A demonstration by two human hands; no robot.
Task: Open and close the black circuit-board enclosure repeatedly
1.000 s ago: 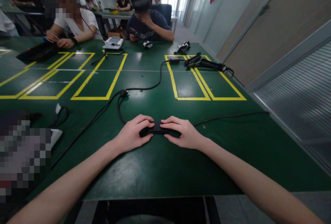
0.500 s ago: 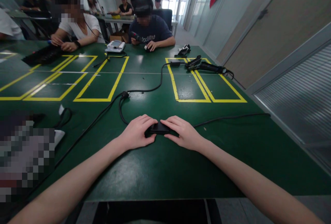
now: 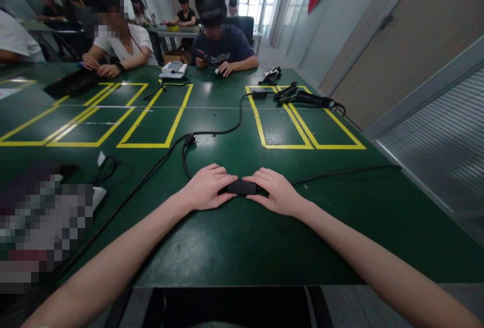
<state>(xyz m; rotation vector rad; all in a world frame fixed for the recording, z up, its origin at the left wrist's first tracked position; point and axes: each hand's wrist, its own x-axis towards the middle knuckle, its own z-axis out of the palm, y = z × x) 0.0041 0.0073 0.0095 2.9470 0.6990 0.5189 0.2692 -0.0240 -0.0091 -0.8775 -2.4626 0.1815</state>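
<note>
A black power adapter (image 3: 242,188) lies between my two hands at the middle of the near table, its long side facing me. My left hand (image 3: 207,187) grips its left end, thumb below and fingers above. On the right end, my right hand (image 3: 278,192) pinches in the same way. From the left end a thick black cord (image 3: 184,161) curves up to a plug (image 3: 190,140). A thinner black cable (image 3: 348,171) runs from the right hand toward the table's right edge. Both ends of the adapter are partly covered by fingers.
Yellow tape outlines (image 3: 287,145) mark the green table (image 3: 212,257). A second small black adapter (image 3: 259,94) and a black jointed device (image 3: 306,97) sit at the far right. Blurred-out items (image 3: 49,232) lie at left. Two people work across the table, beside a white device (image 3: 174,69).
The adapter has been turned between my fingers, so more of its broad side now faces me. My view has shifted slightly left. The person opposite has lowered one hand to a small white-and-black object.
</note>
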